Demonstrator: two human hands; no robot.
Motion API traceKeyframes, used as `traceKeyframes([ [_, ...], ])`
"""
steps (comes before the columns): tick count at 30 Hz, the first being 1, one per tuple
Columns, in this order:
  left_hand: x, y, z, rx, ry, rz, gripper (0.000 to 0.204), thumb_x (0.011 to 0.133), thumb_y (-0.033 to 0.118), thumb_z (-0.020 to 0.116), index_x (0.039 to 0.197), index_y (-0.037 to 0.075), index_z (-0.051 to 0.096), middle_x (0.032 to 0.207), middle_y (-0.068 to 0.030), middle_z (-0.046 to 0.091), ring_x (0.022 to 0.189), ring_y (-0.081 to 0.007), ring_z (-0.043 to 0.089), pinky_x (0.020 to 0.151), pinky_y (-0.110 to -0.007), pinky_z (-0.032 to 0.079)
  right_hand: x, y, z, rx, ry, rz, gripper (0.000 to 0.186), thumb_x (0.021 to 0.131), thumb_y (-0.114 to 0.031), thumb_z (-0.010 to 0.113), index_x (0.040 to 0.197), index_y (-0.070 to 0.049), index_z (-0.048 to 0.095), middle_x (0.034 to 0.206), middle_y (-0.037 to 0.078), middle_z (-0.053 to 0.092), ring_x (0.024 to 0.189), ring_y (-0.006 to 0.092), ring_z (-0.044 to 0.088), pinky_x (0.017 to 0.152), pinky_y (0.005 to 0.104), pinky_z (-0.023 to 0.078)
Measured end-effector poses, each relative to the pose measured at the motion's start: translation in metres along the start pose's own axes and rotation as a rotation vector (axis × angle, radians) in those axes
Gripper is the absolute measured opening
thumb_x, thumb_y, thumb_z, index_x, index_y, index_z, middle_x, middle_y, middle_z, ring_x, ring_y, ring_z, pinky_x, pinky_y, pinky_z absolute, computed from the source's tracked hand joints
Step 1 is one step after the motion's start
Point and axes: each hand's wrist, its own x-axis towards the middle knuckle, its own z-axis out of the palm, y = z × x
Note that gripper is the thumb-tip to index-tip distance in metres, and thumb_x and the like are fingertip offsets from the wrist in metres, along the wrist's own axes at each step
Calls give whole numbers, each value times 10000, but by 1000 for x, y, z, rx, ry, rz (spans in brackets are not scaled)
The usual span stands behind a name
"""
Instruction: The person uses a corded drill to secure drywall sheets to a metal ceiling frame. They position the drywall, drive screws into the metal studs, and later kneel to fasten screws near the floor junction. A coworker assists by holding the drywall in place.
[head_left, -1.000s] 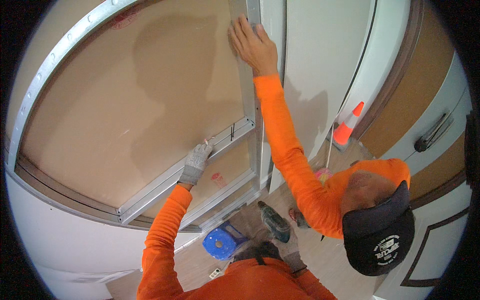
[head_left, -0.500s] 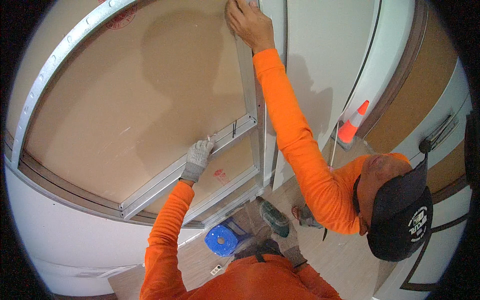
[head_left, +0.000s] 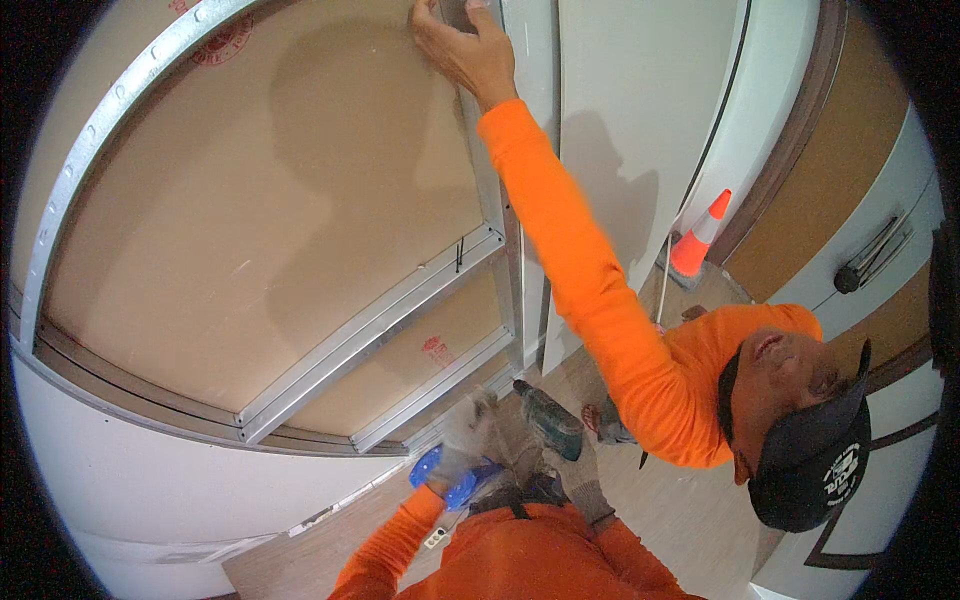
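My right hand (head_left: pixel 577 480), in a grey glove, is closed round a dark green power drill (head_left: pixel 553 430), low in front of me. My gloved left hand (head_left: pixel 462 435) is blurred over the blue stool (head_left: pixel 426 466), its fingers too smeared to read. Above both, steel channels (head_left: pixel 340 355) cross a brown board (head_left: pixel 250 200) inside a curved metal frame (head_left: pixel 120 90); two thin black pieces (head_left: pixel 459 255) are on the upper crossbar. A co-worker's bare hand (head_left: pixel 465 50) grips the upright channel near the top, the orange-sleeved arm stretched across the right of my view.
The co-worker (head_left: pixel 680 390), in a black cap, is close on my right. An orange-and-white cone (head_left: pixel 700 235) stands beside a white panel (head_left: pixel 630 80) and thin cable. A door-like panel with a handle (head_left: pixel 875 255) is at far right. A small socket strip (head_left: pixel 434 537) lies on the floor.
My left hand has left the crossbar and moved down toward the stool. The co-worker's hand has moved up and slightly left along the upright, and their head has turned.
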Motion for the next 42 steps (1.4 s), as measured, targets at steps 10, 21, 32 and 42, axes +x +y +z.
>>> traceKeyframes([
  [10, -53, 76, 4, -384, -235, -230, 308, 980, 182, 712, 1248, 36, 674, 1180, -126, 755, 1077, -236, 727, 944, -369, 564, 1, -27, 5, -122, -34, -41, 726, 845, -153, 857, 1471, -30, 511, 1401, 138, 636, 1303, 271, 599, 1142, 400, 455],
  [21, -62, 39, 13, -527, -181, -303, 333, 961, 203, 742, 1247, 48, 668, 1147, -120, 751, 1123, -226, 691, 965, -366, 535, -6, -28, 29, 3, -150, -16, 697, 878, -204, 857, 1463, -31, 520, 1388, 118, 642, 1288, 256, 611, 1101, 395, 488],
  [32, 114, -30, -94, 463, 587, 417, 333, 968, 84, 635, 1301, 87, 639, 1140, -167, 673, 1126, -384, 613, 998, -487, 481, -5, -4, 20, -87, -132, -98, 621, 878, -127, 828, 1429, -42, 554, 1301, 84, 664, 1183, 201, 638, 1024, 350, 528],
  [42, 211, -74, -117, 839, 339, 526, 504, 882, 110, 679, 1375, 83, 577, 1183, -138, 646, 1177, -317, 608, 1046, -473, 473, -18, -7, 10, 73, -18, 54, 657, 844, -107, 851, 1427, -42, 555, 1234, 71, 675, 1098, 189, 656, 988, 342, 544],
])
